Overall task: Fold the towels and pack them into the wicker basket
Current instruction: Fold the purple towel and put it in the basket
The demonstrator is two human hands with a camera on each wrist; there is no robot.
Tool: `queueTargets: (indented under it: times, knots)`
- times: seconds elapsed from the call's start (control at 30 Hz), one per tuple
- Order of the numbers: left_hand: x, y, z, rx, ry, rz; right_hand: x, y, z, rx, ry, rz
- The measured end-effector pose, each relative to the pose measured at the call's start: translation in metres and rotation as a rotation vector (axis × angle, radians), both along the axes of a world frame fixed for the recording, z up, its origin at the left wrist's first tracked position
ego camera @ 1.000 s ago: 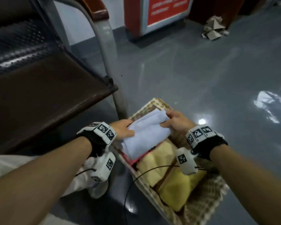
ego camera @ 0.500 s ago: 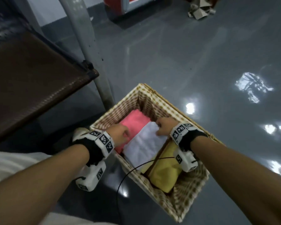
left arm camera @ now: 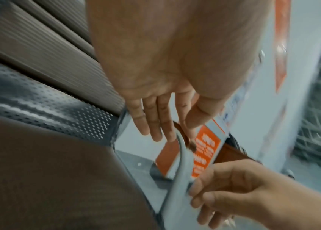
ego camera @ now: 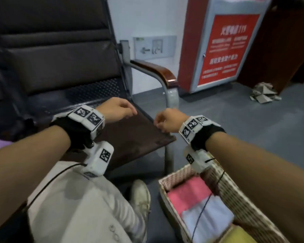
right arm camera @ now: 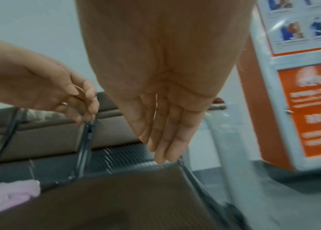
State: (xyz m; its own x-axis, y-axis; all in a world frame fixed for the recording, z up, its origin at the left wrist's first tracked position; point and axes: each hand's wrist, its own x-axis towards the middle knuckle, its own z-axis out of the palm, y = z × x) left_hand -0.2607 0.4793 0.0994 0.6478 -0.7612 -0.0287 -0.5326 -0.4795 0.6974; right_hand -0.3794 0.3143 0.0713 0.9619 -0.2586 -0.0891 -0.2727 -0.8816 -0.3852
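Both hands, left hand [ego camera: 115, 109] and right hand [ego camera: 168, 120], hang loose and empty over the seat [ego camera: 130, 135], towels sitting in the wicker basket [ego camera: 239, 195].

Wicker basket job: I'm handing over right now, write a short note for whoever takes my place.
Left hand: empty, fingers relaxed, raised above the brown bench seat.
Right hand: empty, fingers loosely curled, also over the seat's front corner.
Wicker basket: on the floor at the lower right, beside the bench leg. Inside lie a folded pink towel, a white towel and a yellow towel, side by side.
Done: three towels folded and packed.
Left: a pale pink cloth lies on the seat to the left; probably the next towel to fold and pack. Whether more remain is out of view.
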Motion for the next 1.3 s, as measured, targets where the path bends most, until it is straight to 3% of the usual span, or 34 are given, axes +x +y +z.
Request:
queueTargets:
  times: [0.13, 0.23, 0.47, 0.67, 0.9, 1.03, 1.2, 1.3]
  knots:
    - [0.047, 0.074, 0.034, -0.095, 0.017, 0.192, 0.078, 0.063, 0.041, -0.018, -0.074, 0.146]
    - [0.082, 0.141, 0.038, -0.060, 0.017, 0.276, 0.131, 0.111, 0.054, -0.072, -0.048, 0.263]
    - [0.134, 0.300, -0.007, 0.005, 0.041, 0.513, 0.234, 0.243, 0.051, -0.136, 0.006, 0.545]
    - [0.158, 0.397, -0.053, 0.085, 0.039, 0.692, 0.296, 0.348, 0.000, -0.098, 0.020, 0.728]
    - [0.178, 0.453, -0.113, 0.546, -0.002, 0.658, 0.349, 0.419, -0.086, -0.115, 0.060, 0.819]
    - [0.188, 0.470, -0.130, 0.584, -0.026, 0.685, 0.363, 0.436, -0.121, -0.206, 0.105, 0.772]
    - [0.188, 0.472, -0.144, 0.699, -0.047, 0.696, 0.363, 0.441, -0.130, -0.359, -0.021, 0.765]
    - [0.185, 0.475, -0.141, 0.772, -0.102, 0.740, 0.359, 0.434, -0.114, -0.118, -0.046, 0.697]
